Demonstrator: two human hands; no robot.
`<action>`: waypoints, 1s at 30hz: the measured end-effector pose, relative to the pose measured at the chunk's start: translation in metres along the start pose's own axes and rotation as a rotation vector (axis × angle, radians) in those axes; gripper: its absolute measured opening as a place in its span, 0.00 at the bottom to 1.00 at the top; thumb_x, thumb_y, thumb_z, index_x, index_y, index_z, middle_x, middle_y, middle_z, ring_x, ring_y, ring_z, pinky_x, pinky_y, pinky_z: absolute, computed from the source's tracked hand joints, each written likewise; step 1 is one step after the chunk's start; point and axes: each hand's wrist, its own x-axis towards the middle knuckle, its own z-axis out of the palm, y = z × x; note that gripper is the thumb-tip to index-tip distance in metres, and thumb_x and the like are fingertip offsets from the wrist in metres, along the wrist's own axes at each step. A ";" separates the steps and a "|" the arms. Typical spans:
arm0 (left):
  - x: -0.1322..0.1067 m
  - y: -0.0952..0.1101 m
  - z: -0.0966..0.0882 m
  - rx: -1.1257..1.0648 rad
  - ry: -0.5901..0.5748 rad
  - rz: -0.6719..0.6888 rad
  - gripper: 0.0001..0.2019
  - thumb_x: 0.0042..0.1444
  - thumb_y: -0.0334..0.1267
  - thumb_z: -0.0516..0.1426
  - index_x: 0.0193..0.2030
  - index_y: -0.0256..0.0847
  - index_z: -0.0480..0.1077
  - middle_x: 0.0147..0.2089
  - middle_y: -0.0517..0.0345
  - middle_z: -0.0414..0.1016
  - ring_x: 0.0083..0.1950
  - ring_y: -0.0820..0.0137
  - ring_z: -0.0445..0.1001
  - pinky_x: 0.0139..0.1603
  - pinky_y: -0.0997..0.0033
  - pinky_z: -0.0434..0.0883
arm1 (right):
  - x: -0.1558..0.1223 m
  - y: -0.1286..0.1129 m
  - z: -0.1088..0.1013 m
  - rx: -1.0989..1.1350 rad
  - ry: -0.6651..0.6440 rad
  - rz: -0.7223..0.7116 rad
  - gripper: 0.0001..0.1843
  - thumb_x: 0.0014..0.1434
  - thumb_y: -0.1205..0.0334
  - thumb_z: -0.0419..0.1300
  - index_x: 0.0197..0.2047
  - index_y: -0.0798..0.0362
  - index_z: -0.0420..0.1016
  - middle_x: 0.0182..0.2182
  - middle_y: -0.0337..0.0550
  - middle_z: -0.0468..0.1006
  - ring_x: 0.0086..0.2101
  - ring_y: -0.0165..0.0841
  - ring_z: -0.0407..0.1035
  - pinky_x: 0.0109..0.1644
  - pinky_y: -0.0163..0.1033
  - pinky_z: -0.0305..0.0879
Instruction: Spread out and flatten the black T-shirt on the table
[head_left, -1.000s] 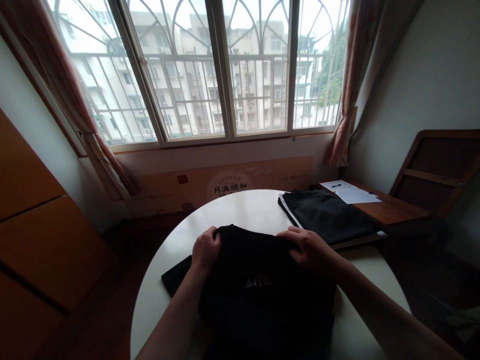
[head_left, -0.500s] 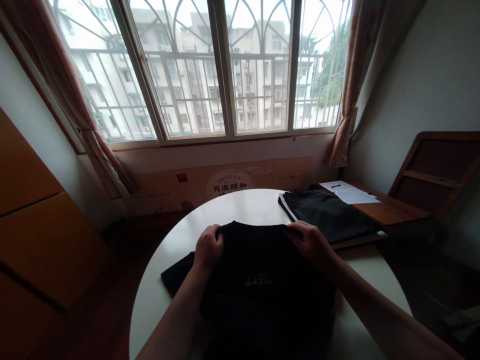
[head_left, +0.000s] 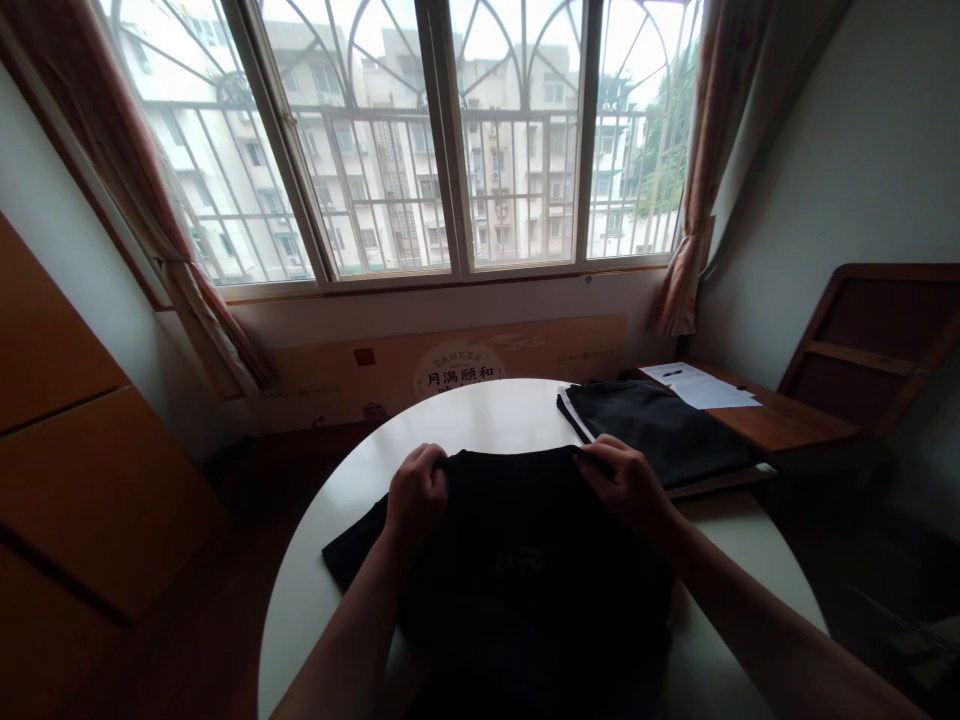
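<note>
Stretching between two hands, a black garment (head_left: 547,520) is covering the near middle of a round white counter (head_left: 495,408), its lower part running out of view at the bottom. Faint, upside-down lettering (head_left: 520,560) is showing on its front, too dim for reading with certainty. A dark flap (head_left: 352,543) is jutting out on the left, partly hiding behind the forearm. The left hand (head_left: 418,490) is curling its fingers around the garment's far edge and pinching it at the left corner; the right hand (head_left: 624,485) is pinching the same edge at the right, between thumb and fingers. Between the two grips the edge is sagging slightly. Just beyond the right hand, a pile of folded dark cloth (head_left: 664,430) is resting on the counter's far right part, a white strip showing along its left side. On the left, an orange-brown cabinet (head_left: 67,480) is standing apart from the counter. Past the cloth, white papers (head_left: 712,390) and a dark pen (head_left: 673,374) are lying on a brown wooden surface (head_left: 802,420). Farther back, a printed panel (head_left: 322,385) is leaning below a window (head_left: 517,190), tied curtains (head_left: 187,270) are hanging at both sides, and pale buildings (head_left: 487,160) are showing through the bars.
</note>
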 end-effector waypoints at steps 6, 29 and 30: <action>0.000 0.015 -0.016 0.041 0.072 0.138 0.03 0.57 0.36 0.52 0.34 0.43 0.66 0.35 0.56 0.71 0.37 0.62 0.71 0.37 0.65 0.68 | 0.000 -0.003 -0.005 0.068 0.067 -0.063 0.09 0.67 0.60 0.57 0.40 0.51 0.78 0.37 0.44 0.76 0.37 0.36 0.72 0.43 0.39 0.67; 0.005 0.010 -0.018 0.042 -0.090 -0.162 0.18 0.65 0.52 0.51 0.37 0.43 0.75 0.32 0.57 0.79 0.35 0.62 0.76 0.36 0.68 0.67 | 0.001 0.006 -0.002 0.027 -0.114 0.081 0.24 0.69 0.45 0.52 0.29 0.53 0.73 0.21 0.37 0.71 0.25 0.31 0.63 0.29 0.35 0.58; 0.006 0.008 -0.017 0.042 -0.139 -0.165 0.18 0.65 0.51 0.50 0.36 0.43 0.75 0.31 0.56 0.78 0.34 0.63 0.76 0.35 0.68 0.66 | 0.001 0.008 -0.001 0.020 -0.133 0.092 0.24 0.69 0.45 0.51 0.29 0.53 0.72 0.21 0.37 0.70 0.24 0.31 0.62 0.29 0.35 0.58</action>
